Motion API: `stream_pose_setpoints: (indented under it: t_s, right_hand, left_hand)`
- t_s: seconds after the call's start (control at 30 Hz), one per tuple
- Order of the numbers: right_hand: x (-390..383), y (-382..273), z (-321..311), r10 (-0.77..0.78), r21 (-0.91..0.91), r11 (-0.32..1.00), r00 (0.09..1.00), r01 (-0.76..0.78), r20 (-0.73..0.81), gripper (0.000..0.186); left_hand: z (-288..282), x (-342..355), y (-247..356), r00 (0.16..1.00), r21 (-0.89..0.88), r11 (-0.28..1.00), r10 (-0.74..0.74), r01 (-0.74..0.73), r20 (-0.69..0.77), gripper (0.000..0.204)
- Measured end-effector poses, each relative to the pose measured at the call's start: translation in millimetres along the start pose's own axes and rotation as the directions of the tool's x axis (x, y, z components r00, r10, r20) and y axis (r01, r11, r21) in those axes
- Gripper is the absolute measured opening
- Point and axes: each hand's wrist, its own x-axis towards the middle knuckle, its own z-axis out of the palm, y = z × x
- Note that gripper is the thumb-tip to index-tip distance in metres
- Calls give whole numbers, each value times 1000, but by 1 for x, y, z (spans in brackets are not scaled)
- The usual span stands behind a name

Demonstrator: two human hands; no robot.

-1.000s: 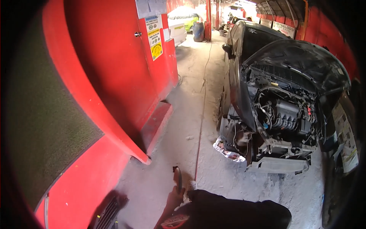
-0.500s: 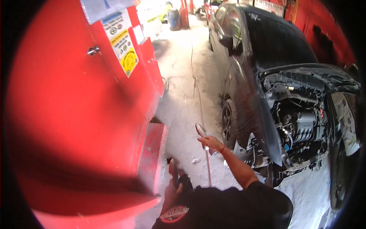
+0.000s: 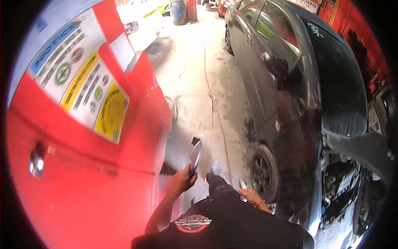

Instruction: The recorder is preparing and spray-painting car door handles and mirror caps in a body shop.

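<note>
My left hand (image 3: pixel 183 180), held out low in front of me, is closed on a flat silver piece with a curved edge (image 3: pixel 197 155), which points forward over the floor. My right hand (image 3: pixel 248 194), beside the dark car's front wheel (image 3: pixel 262 174), is closed on a smaller silver piece (image 3: pixel 243 184). Its far part is partly hidden by the hand. My dark trouser leg shows between the two hands.
A dark car (image 3: pixel 263 103) with its hood raised stands along my right. A red wall (image 3: pixel 74 182) with posters and a round knob (image 3: pixel 37 164) is close on my left. A hose (image 3: pixel 217 116) runs along the floor. Farther ahead stand a blue drum (image 3: pixel 177 12) and other cars.
I have moved forward along the car's side, so the wall's posters and the front wheel are nearer. My right hand has dropped lower, and my left hand has come up into fuller view.
</note>
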Motion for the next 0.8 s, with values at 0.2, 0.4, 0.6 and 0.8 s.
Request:
stream_pose_setpoints:
  t_s: [0.2, 0.4, 0.6, 0.8]
  right_hand:
    - [248, -223, -136, -23, 255, 967, 997, 3, 75, 66]
    - [429, -472, -274, -557, -50, 829, 818, 557, -140, 59]
    - [636, -457, -310, -202, 233, 947, 974, 220, -98, 51]
    - [699, -492, -345, 37, 448, 892, 980, 56, -195, 56]
  left_hand:
    - [-15, 180, -51, 948, -361, 889, -317, 283, -36, 43]
    - [-80, 383, -73, 928, -477, 845, -346, 242, -141, 47]
    - [-106, 674, -128, 987, -310, 942, -151, 126, -57, 51]
    - [-235, 973, -56, 958, -187, 943, 286, -275, 32, 44]
